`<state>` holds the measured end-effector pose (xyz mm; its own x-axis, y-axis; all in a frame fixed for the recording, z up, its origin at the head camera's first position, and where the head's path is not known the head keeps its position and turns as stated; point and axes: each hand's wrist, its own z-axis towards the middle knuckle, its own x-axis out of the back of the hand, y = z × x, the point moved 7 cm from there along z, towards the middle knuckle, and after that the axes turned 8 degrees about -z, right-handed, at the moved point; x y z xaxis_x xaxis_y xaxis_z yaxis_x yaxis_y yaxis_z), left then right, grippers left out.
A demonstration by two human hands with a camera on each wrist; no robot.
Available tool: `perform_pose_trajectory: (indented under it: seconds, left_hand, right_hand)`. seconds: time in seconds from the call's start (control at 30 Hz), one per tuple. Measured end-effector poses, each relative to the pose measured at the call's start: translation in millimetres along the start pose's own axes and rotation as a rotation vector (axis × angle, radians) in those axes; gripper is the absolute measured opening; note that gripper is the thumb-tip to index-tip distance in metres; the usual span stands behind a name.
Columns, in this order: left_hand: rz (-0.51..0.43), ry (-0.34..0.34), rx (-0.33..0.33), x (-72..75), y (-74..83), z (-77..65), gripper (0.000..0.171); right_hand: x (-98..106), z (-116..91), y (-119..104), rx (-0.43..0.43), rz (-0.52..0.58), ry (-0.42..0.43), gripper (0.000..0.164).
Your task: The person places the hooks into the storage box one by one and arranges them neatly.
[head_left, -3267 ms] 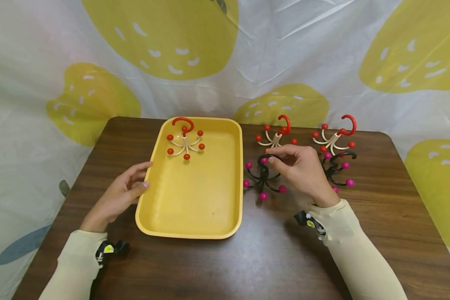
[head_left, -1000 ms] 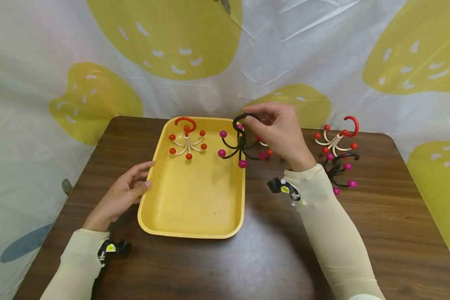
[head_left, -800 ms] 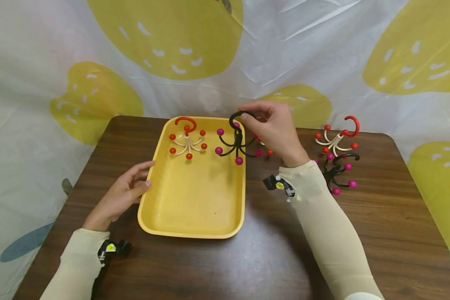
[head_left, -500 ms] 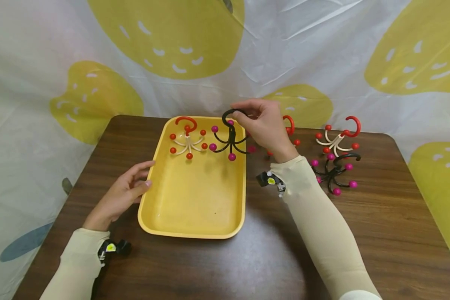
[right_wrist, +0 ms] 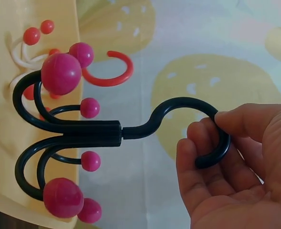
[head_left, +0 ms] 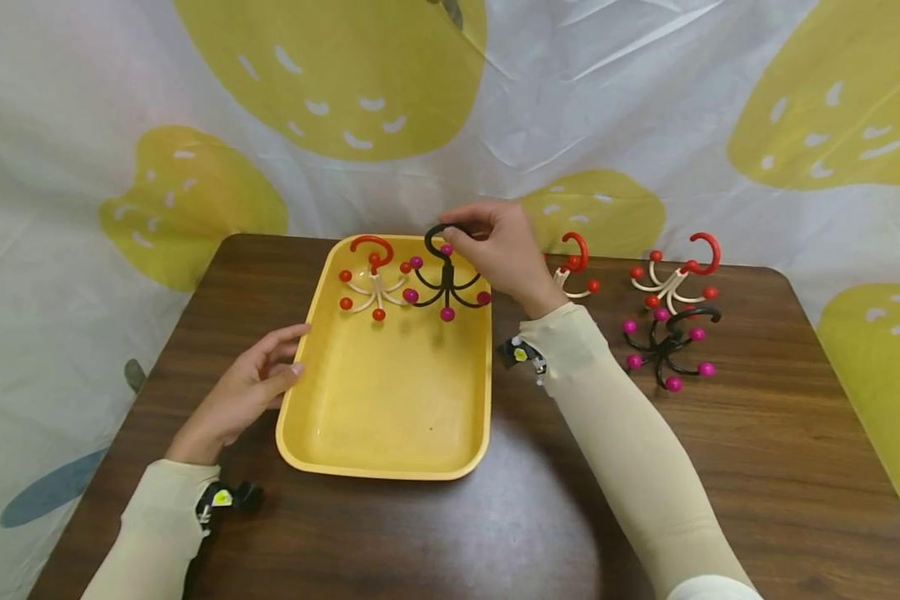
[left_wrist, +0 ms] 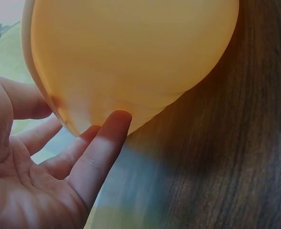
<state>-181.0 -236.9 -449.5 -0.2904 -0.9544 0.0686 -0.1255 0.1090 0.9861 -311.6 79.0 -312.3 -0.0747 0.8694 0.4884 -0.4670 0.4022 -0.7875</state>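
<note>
My right hand [head_left: 498, 254] pinches the black hook of a rotating hook hanger [head_left: 447, 279], whose several curved black arms end in pink balls. The hanger is upright over the back right part of the yellow tray [head_left: 382, 476]. Thumb and fingers close on the curved end of its hook in the right wrist view. A white hook hanger [head_left: 376, 287] with red balls and a red hook stands in the tray's back left, right beside the black one. My left hand [head_left: 243, 392] rests its fingertips against the tray's left wall, fingers loosely extended.
On the wooden table [head_left: 765, 433] right of the tray stand two more white-and-red hangers, one red hook [head_left: 585, 248] partly hidden behind my right hand, the other hanger [head_left: 673, 283] farther right. Another black-and-pink hanger [head_left: 670, 344] is in front of it. A patterned curtain [head_left: 607, 108] hangs behind.
My right hand has lifted the black hanger off the table and carried it left over the tray. It has moved farther left in the last half second. My left hand stays put.
</note>
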Motion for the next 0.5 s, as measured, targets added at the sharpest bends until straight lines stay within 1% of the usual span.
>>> perform_pose_trajectory:
  seconds: [0.17, 0.23, 0.5]
  left_hand:
    - [-0.002, 0.007, -0.001, 0.4, -0.7, -1.1, 0.060]
    - [-0.002, 0.009, -0.004, 0.3, -0.3, -0.8, 0.060]
    - [-0.006, 0.002, -0.007, -1.5, -0.4, -0.4, 0.060]
  right_hand:
    - [-9.9, 5.6, 9.2, -0.005, -0.036, -0.051, 0.020]
    - [-12.9, 7.0, 13.3, -0.011, -0.030, -0.070, 0.020]
    - [-22.9, 11.0, 31.9, -0.011, -0.018, -0.095, 0.020]
